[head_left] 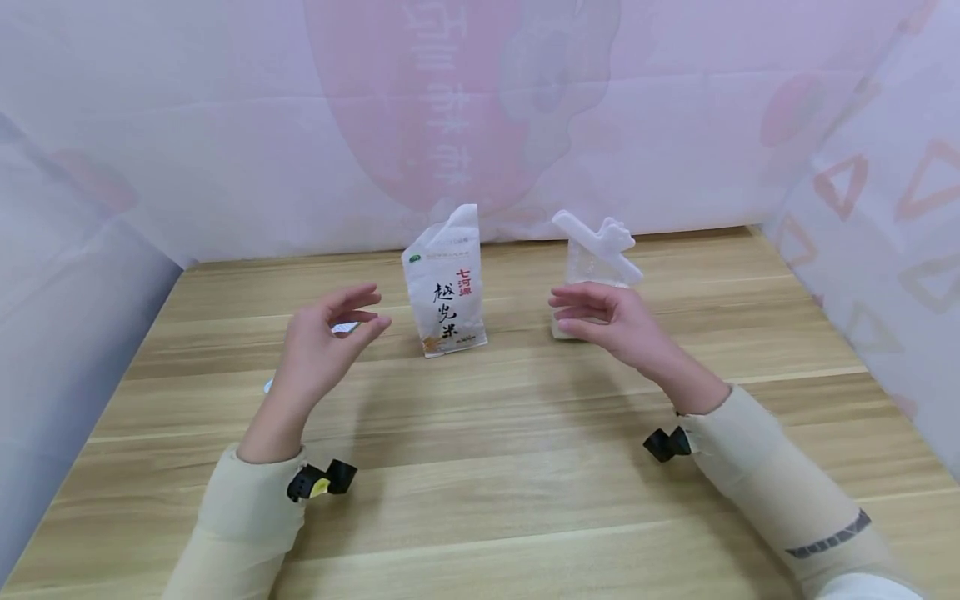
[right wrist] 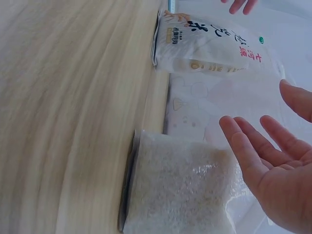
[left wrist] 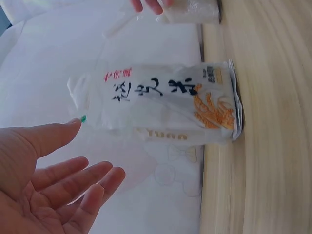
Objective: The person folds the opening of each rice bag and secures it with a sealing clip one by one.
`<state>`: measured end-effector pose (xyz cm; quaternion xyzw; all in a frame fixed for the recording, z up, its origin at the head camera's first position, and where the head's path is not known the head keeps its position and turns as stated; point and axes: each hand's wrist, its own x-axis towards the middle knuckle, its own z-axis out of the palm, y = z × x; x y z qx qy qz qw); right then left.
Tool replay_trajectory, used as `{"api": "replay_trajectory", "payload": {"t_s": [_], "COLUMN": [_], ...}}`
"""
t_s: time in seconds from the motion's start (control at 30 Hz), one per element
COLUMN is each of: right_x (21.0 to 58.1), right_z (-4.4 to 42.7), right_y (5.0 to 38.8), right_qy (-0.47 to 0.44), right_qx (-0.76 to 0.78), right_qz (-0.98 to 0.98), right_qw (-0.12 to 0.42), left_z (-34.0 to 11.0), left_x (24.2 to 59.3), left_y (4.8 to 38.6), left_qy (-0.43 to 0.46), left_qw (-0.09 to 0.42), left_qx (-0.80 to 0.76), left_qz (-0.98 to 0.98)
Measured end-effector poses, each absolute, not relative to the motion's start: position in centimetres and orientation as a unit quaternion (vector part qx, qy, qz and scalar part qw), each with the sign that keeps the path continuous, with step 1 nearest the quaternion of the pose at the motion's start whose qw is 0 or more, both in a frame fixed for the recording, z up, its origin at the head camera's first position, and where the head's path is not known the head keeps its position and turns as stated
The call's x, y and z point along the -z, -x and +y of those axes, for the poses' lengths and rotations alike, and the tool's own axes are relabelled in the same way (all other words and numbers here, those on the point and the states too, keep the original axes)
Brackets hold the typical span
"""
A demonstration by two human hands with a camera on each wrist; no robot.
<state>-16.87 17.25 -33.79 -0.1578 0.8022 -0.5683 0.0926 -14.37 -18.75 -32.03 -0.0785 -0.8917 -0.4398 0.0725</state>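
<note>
A white printed rice bag stands upright near the back of the table, its top corner slanting to a peak. To its right stands a clear bag of rice, with a white clip slanting across its top in the head view. My left hand hovers left of the printed bag, fingers loosely bent and holding nothing. In front of the clear bag is my right hand, also without anything in it, hiding part of that bag. Both hands appear apart from the bags.
Behind my left hand lies a small flat item, mostly hidden; a pale edge shows beside the left wrist. Printed white cloth walls the back and sides of the wooden table.
</note>
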Motion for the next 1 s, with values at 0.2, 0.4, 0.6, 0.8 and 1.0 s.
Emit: {"api": "replay_trajectory", "payload": {"t_s": [0.2, 0.4, 0.6, 0.8, 1.0], "right_x": [33.4, 33.2, 33.5, 34.3, 35.1], "right_z": [15.8, 14.0, 12.3, 10.9, 9.6], "right_y": [17.7, 18.4, 19.5, 20.6, 21.4], "right_qy": [0.164, 0.174, 0.166, 0.154, 0.143], "right_qx": [0.582, 0.587, 0.582, 0.581, 0.589], "right_qz": [0.789, 0.782, 0.787, 0.788, 0.782], "right_qw": [0.107, 0.113, 0.121, 0.133, 0.147], "left_z": [-19.3, -19.3, -19.3, -19.1, -18.8], "left_x": [32.4, 32.9, 33.6, 34.4, 35.1], "left_y": [15.1, 15.7, 16.8, 17.8, 18.8], "left_qy": [0.081, 0.077, 0.083, 0.096, 0.104], "left_qw": [0.061, 0.050, 0.034, 0.005, -0.028], "left_qx": [0.437, 0.421, 0.432, 0.469, 0.508], "left_qz": [-0.894, -0.902, -0.898, -0.878, -0.854]}}
